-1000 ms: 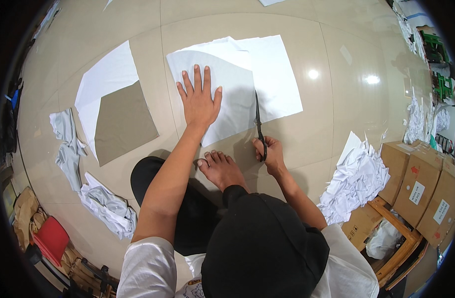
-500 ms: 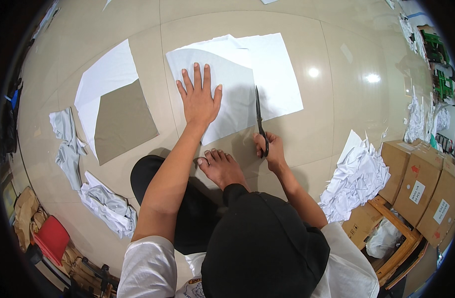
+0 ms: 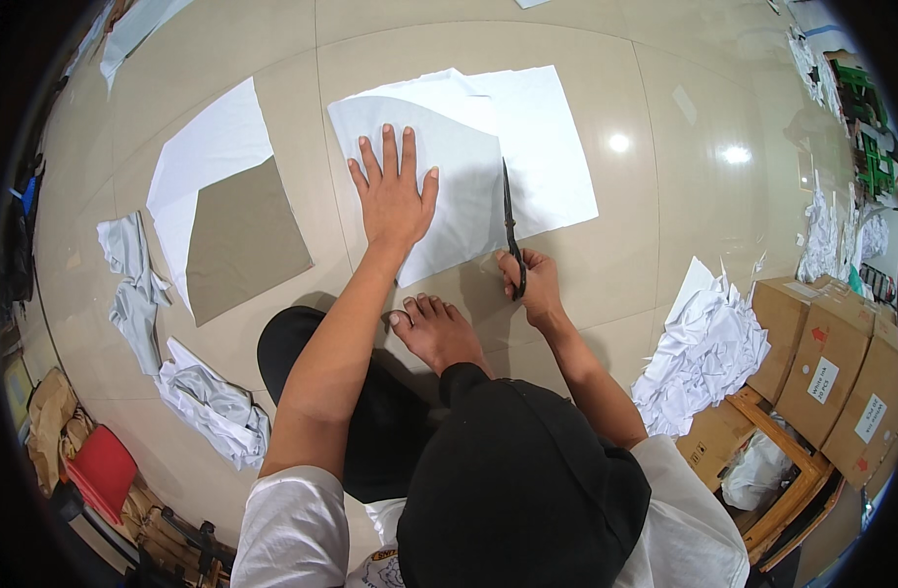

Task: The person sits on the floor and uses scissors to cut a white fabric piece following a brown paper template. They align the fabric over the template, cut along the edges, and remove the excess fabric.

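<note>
My left hand lies flat with spread fingers on a pale grey-white fabric piece with a curved far edge. Beneath that piece is a larger white sheet, showing along its right and far sides. My right hand is closed around the handles of black scissors. Their blades point away from me, along the right edge of the upper piece and over the white sheet. Whether the blades are parted is hard to make out.
Left of the work lie a white fabric piece and a brown-grey piece overlapping it. Crumpled scraps sit at the left, and a white heap at the right beside cardboard boxes. My bare foot is close to the fabric's near edge.
My right hand and the scissors have moved slightly away from me along the fabric edge. More of a pale piece shows at the far left. My left hand stays in place.
</note>
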